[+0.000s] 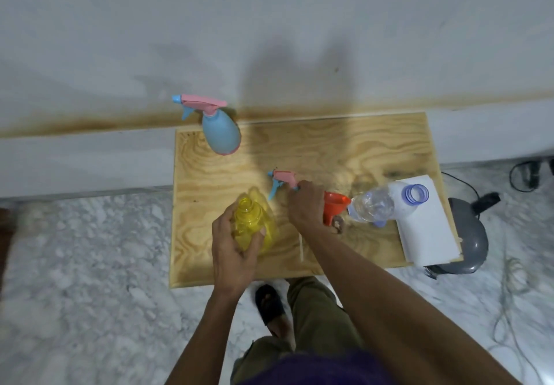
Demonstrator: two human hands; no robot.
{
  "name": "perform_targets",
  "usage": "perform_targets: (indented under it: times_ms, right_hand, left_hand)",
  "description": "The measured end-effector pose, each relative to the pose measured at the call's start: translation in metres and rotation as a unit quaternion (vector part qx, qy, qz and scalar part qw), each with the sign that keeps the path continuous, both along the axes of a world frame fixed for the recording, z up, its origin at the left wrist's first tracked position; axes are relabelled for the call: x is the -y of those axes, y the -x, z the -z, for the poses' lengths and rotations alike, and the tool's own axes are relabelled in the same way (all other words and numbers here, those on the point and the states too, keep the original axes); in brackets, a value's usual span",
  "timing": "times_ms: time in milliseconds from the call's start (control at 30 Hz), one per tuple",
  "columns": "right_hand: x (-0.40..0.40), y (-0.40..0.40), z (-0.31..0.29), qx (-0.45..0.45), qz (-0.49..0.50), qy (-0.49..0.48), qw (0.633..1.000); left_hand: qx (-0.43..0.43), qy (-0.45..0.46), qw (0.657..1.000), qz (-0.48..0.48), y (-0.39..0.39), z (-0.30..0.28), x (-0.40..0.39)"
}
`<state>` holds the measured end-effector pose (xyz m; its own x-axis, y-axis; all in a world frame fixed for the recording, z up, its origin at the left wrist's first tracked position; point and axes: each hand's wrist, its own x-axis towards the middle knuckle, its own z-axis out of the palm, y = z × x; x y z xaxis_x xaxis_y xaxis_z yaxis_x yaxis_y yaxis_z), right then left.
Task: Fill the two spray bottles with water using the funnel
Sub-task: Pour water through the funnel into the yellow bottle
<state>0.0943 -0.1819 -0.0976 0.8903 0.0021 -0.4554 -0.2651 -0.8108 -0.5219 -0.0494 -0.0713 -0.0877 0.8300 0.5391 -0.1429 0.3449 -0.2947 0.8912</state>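
A yellow spray bottle (pixel 251 225) stands with its neck uncapped near the front of the wooden table (pixel 344 151); my left hand (pixel 232 251) grips its body. My right hand (pixel 306 205) holds the pink and blue spray head (pixel 281 181) low over the table, just right of that bottle. An orange funnel (pixel 335 208) lies on its side beside my right hand. A blue spray bottle (pixel 221 133) with its pink spray head on stands at the back left corner. A clear water bottle (pixel 372 204) lies on its side to the right of the funnel.
White paper sheets (pixel 425 229) lie at the table's right edge with a bluish ring-shaped thing (pixel 416 194) on them. A grey appliance (pixel 469 234) and cables sit on the marble floor at the right. My foot in a dark sandal (pixel 269 303) is under the table's front edge.
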Motion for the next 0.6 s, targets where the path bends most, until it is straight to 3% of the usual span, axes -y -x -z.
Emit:
perform_targets:
  times_ms: [133, 367, 600]
  right_hand:
    - [-0.001, 0.003, -0.001, -0.016, -0.061, 0.047, 0.997]
    - [-0.005, 0.0, -0.003, -0.018, -0.082, 0.08, 0.993]
    - [0.004, 0.006, -0.028, 0.062, -0.077, 0.026, 0.995]
  left_hand:
    - [0.003, 0.002, 1.0, 0.014, -0.006, -0.001, 0.004]
    - [0.002, -0.003, 1.0, 0.013, -0.005, -0.002, 0.006]
    - [0.009, 0.046, 0.999, 0.016, 0.0, -0.003, 0.009]
